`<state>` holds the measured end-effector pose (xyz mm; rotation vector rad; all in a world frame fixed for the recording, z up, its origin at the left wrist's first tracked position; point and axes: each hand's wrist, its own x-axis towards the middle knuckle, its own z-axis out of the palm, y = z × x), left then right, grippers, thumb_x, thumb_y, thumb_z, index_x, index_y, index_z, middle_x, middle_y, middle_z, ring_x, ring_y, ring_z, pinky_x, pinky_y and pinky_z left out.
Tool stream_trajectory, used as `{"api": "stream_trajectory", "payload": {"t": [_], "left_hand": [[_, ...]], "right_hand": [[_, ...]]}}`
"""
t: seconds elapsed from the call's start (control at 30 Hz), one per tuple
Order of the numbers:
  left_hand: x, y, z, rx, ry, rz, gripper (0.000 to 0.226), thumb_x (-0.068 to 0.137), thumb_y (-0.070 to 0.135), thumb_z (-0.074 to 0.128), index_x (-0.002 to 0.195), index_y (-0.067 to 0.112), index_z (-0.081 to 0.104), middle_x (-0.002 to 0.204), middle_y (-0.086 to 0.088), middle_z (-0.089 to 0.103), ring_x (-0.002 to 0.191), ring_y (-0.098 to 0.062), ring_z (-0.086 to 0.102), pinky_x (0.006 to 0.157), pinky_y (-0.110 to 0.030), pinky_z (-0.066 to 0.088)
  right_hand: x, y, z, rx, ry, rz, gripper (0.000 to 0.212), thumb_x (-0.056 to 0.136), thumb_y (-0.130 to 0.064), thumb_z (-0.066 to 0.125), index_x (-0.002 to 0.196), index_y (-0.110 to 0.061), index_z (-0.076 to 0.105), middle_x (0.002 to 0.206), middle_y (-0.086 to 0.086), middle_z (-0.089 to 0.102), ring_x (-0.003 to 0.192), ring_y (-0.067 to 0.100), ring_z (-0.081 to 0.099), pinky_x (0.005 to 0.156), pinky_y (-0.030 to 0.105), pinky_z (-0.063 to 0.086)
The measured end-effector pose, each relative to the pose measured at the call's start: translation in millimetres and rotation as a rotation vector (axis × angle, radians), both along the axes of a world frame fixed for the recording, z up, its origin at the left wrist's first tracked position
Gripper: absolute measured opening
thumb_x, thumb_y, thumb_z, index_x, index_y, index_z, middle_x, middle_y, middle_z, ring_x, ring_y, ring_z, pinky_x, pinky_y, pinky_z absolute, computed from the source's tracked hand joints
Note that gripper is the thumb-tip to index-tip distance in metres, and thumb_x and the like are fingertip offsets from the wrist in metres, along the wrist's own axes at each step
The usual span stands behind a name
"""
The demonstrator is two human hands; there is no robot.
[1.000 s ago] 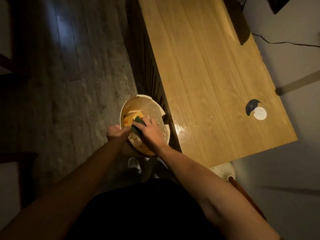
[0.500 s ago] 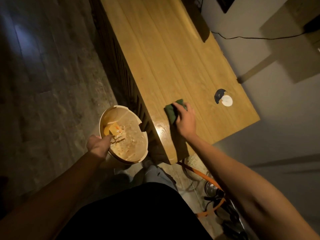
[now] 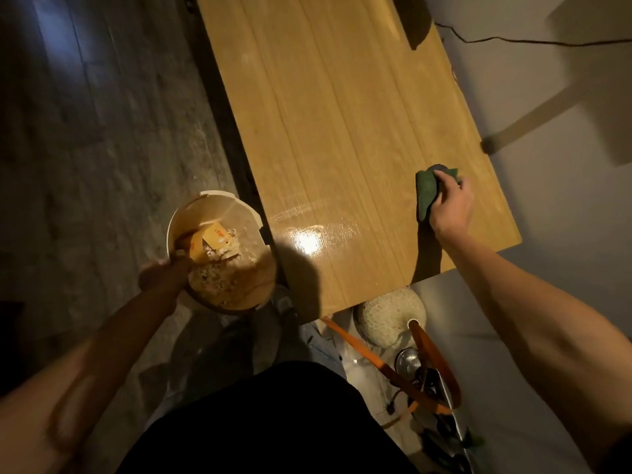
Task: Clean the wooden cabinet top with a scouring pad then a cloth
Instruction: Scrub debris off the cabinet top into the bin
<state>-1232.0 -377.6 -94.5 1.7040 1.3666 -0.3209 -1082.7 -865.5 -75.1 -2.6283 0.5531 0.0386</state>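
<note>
Left hand: grips the near rim of the waste bin, left of the cabinet top.
Waste bin: holds paper scraps, touching the cabinet top's left edge.
Cabinet top: glossy wood.
Scouring pad: green, on the cabinet top's right near corner.
Right hand: fingers curled over the pad, pressing it down.

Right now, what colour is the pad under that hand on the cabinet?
Dark green. The scouring pad shows best in the head view, under the right hand on the cabinet top.

Wooden cabinet top, seemingly wet, under scouring pad
</note>
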Motion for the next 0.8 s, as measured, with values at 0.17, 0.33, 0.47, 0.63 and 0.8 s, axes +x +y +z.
{"api": "stream_trajectory", "payload": {"t": [0.17,0.33,0.47,0.63,0.8], "left_hand": [[-2.0,-4.3,-2.1,-0.002,0.021,0.028,0.060,0.079,0.028,0.079,0.128,-0.001,0.060,0.124,-0.023,0.065,0.111,-0.037,0.063,0.083,-0.041,0.053],[-12.1,-3.5,-5.0,-0.018,0.033,0.026,0.053,0.079,0.035,0.079,0.114,-0.001,0.063,0.113,-0.022,0.065,0.104,-0.038,0.064,0.082,-0.044,0.055],[-19.7,-3.4,-6.2,-0.024,0.043,0.019,0.050,0.077,0.036,0.078,0.110,0.000,0.065,0.106,-0.019,0.066,0.100,-0.035,0.064,0.076,-0.040,0.052],[-26.4,1.0,-3.9,-0.005,0.061,-0.009,0.045,0.078,0.034,0.075,0.107,0.001,0.067,0.107,-0.019,0.068,0.101,-0.035,0.065,0.076,-0.041,0.054],[-34.5,5.6,0.3,-0.003,0.050,-0.093,0.041,0.081,0.028,0.074,0.111,0.000,0.068,0.108,-0.020,0.070,0.098,-0.034,0.067,0.075,-0.037,0.054]], "right_hand": [[-10.9,20.7,-9.3,-0.104,-0.025,-0.027,0.046,0.103,-0.013,0.045,0.143,-0.034,0.053,0.144,0.008,0.044,0.125,0.033,0.042,0.095,0.044,0.042],[-19.2,46.0,-10.8,-0.149,-0.019,0.090,0.047,0.102,-0.010,0.047,0.142,-0.033,0.054,0.144,0.010,0.044,0.122,0.037,0.042,0.090,0.047,0.045],[-33.1,96.0,-11.3,-0.135,-0.046,0.215,0.048,0.101,-0.009,0.049,0.142,-0.033,0.055,0.143,0.010,0.048,0.117,0.034,0.045,0.088,0.040,0.042],[-73.5,191.7,-12.0,-0.089,-0.009,0.375,0.052,0.098,-0.013,0.059,0.145,-0.034,0.051,0.146,0.007,0.046,0.115,0.026,0.046,0.080,0.027,0.034],[-123.8,298.5,-16.4,-0.012,0.021,0.777,0.044,0.093,-0.029,0.065,0.136,-0.028,0.059,0.136,0.007,0.053,0.111,0.028,0.050,0.074,0.034,0.052]]}}
